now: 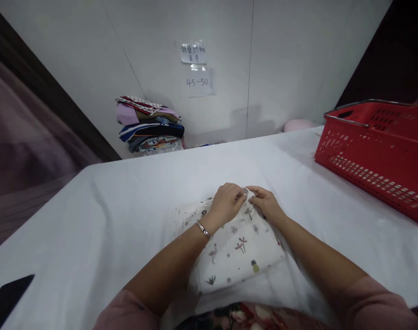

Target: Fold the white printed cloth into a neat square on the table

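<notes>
A folded white cloth (229, 256) printed with flamingos, pineapples and leaves lies on the table in front of me. Clear plastic seems to show at its left side. At the cloth's far corner, my left hand (227, 201) is closed in a pinch on a bunched white edge. My right hand (266, 204) pinches the same corner from the right, thumb and forefinger together. Between the fingertips a small whitish loop of material stands up; whether it is cloth or plastic I cannot tell.
A red plastic basket (373, 160) with a metal handle stands at the right on the white-covered table (133, 220). Folded clothes (152, 126) are stacked beyond the far edge. A dark flat object (9, 298) lies at the near left. Handwritten signs (197, 66) hang on the wall.
</notes>
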Demonstrator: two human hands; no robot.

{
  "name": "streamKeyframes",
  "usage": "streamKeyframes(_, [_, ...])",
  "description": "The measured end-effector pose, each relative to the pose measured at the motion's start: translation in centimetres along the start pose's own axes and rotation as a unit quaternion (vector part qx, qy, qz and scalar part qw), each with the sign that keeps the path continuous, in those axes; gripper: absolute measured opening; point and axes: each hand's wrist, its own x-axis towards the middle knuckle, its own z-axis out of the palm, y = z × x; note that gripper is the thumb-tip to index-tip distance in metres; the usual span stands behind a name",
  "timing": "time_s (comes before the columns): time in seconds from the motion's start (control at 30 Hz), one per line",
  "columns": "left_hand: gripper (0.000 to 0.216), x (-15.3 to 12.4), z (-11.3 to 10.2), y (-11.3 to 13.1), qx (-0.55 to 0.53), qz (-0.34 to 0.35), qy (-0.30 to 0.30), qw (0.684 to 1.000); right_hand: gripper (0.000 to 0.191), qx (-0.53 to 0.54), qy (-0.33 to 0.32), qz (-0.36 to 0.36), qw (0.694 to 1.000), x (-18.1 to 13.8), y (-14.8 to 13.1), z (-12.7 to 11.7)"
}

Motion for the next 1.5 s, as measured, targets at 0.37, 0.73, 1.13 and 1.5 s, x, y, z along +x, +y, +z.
streamKeyframes(0.37, [0.017,1.6,-0.3,-1.6,-0.075,-0.068,-0.079,0.992,0.037,0.004,0.007,0.01,1.0,0.0,0.0,0.0])
streamKeyframes(0.73, [0.018,4.4,-1.2,-1.3,0.044,0.082,-0.116,0.989,0.049,0.004,-0.049,-0.008,0.999,0.2,-0.1,0.0])
streamKeyframes(1.13, [0.013,7.7,-1.2,-3.1,-0.095,-0.068,-0.231,0.966,0.039,-0.099,-0.045,0.014,0.994,0.5,0.1,-0.5])
streamKeyframes(1.5, [0.025,6.0,-0.9,-3.6,-0.178,-0.1,-0.15,0.967,0.036,-0.089,-0.013,-0.002,0.996,1.0,0.6,-0.6])
